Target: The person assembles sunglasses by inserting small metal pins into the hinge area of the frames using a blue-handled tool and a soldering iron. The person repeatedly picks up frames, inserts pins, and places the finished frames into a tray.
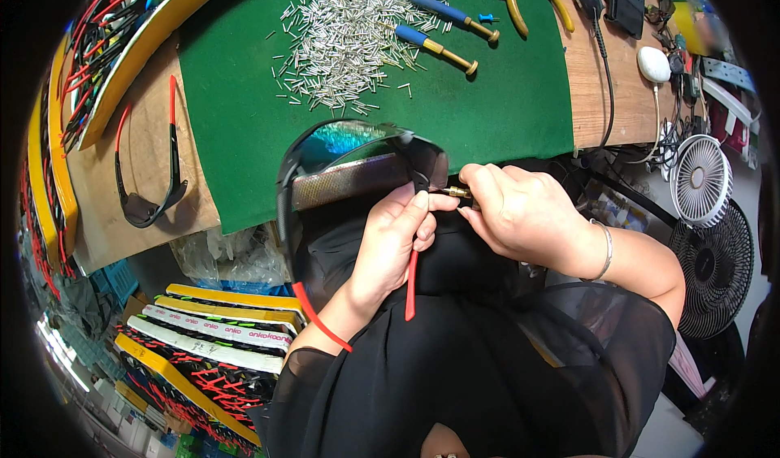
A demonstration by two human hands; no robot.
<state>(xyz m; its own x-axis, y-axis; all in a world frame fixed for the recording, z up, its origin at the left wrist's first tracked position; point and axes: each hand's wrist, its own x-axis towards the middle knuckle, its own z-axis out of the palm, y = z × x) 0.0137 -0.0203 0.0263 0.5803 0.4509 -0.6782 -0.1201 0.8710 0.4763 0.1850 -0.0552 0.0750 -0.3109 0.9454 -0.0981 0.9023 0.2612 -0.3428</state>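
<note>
A pair of black sunglasses with bluish mirrored lenses and red temple tips hangs in front of me, over the mat's near edge. My left hand is closed on it, thumb and fingers pinching the frame at the right-side hinge. In my right hand is a small screwdriver with a brass-coloured shank, most of its handle hidden by the fingers. Its thin tip points left at the hinge beside my left fingertips; whether it sits in a screw is too small to tell.
Many small silvery pins lie heaped on the green mat, beside two blue-handled screwdrivers and yellow-handled pliers. Another pair of sunglasses rests at left. Yellow-edged trays hold red-tipped frames. Fans stand at right.
</note>
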